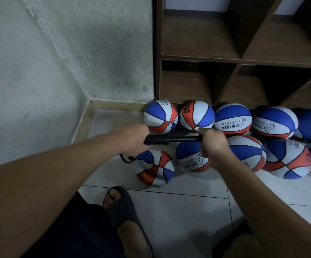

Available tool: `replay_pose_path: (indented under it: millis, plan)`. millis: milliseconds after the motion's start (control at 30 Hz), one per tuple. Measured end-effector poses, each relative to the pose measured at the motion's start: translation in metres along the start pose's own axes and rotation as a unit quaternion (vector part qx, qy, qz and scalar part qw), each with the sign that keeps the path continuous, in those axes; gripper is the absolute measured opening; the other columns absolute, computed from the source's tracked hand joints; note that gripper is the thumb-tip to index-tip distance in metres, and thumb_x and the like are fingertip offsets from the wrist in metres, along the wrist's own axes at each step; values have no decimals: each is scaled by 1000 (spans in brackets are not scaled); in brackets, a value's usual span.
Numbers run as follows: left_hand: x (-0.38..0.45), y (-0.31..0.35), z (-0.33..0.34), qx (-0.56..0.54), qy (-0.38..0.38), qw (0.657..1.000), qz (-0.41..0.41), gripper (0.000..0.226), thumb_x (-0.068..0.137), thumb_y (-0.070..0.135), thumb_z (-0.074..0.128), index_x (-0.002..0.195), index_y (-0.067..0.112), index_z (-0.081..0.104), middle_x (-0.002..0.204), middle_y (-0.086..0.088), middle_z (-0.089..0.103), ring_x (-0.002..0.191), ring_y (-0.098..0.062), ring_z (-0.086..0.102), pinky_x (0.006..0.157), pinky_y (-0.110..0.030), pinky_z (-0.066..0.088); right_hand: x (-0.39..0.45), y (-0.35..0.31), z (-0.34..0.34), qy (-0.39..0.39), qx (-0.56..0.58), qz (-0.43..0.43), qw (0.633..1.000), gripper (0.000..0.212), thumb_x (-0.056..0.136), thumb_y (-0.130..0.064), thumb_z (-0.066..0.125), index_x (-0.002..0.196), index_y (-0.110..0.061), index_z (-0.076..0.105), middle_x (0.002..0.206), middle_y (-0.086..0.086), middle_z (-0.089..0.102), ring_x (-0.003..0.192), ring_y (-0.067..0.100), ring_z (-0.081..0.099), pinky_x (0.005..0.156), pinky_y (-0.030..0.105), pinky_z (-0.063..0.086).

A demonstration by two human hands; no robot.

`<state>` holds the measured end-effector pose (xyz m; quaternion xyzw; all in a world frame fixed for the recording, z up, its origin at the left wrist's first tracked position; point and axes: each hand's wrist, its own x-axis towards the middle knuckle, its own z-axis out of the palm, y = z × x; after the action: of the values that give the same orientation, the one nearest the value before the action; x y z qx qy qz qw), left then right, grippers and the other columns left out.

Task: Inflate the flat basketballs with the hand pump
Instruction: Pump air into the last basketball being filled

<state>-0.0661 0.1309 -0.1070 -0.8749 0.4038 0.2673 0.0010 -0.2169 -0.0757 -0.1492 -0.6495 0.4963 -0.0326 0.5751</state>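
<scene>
The hand pump (pixel 171 139) is black and slender and is held level above the floor (pixel 179 205). The left hand (pixel 132 138) is curled round its thicker barrel end; the right hand (pixel 213 141) is clenched round the thin rod end. A dark hose (pixel 126 158) hangs from under the left hand and meets the flat basketball (pixel 154 167).

That ball lies on the white floor tiles just below the left hand. Its panels are blue, white and orange-red, and its lower side is caved in and creased.

Count of balls: ten in view, all in the same three colours. Five stand in the back row against the foot of the brown shelf unit (pixel 240 58); five lie in the front row, the dented one included. The two at the right edge are cut off by the frame. Several carry the word CHILDREN and a thumbs-up mark.

One pump and one hose are in view.
</scene>
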Motion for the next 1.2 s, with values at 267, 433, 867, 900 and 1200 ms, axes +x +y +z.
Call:
replay_pose_path:
  millis: [267, 433, 867, 900, 1200]
  plan:
    - [-1, 13, 2, 72, 22, 996, 44, 33, 97, 30, 68, 70, 23, 51, 64, 1, 54, 53, -17, 50, 51, -29, 35, -39, 4, 51, -18, 14, -68, 997, 27, 107, -26, 50, 84, -13, 55, 65, -1, 44, 61, 17, 41, 57, 33, 35]
    - [0, 13, 8, 59, 20, 997, 43, 32, 96, 31, 70, 71, 22, 52, 63, 1, 54, 52, -16, 50, 50, -28, 35, -39, 4, 57, -38, 28, -59, 997, 27, 107, -29, 51, 88, -12, 58, 68, 0, 45, 60, 16, 42, 54, 32, 37]
    - [3, -10, -1, -22, 22, 999, 7, 27, 96, 28, 68, 72, 21, 59, 62, 2, 56, 52, -16, 52, 50, -28, 35, 7, -4, -7, -2, 39, -21, 999, 21, 99, -27, 60, 84, -13, 56, 63, 5, 38, 54, 19, 32, 50, 33, 27]
    - [2, -13, -3, -25, 20, 999, 0, 26, 96, 27, 68, 73, 22, 60, 62, 2, 57, 52, -16, 53, 50, -28, 36, 12, -4, -17, -2, 52, -14, 999, 21, 98, -25, 59, 82, -15, 53, 62, 4, 35, 53, 19, 29, 48, 32, 25]
    - [-3, 15, 12, 55, 62, 996, 13, 31, 96, 28, 68, 70, 24, 50, 66, 0, 57, 56, -17, 56, 50, -29, 37, -32, 3, 37, 35, 2, -93, 995, 29, 106, -22, 51, 84, -2, 55, 65, 3, 42, 62, 18, 38, 59, 33, 32]
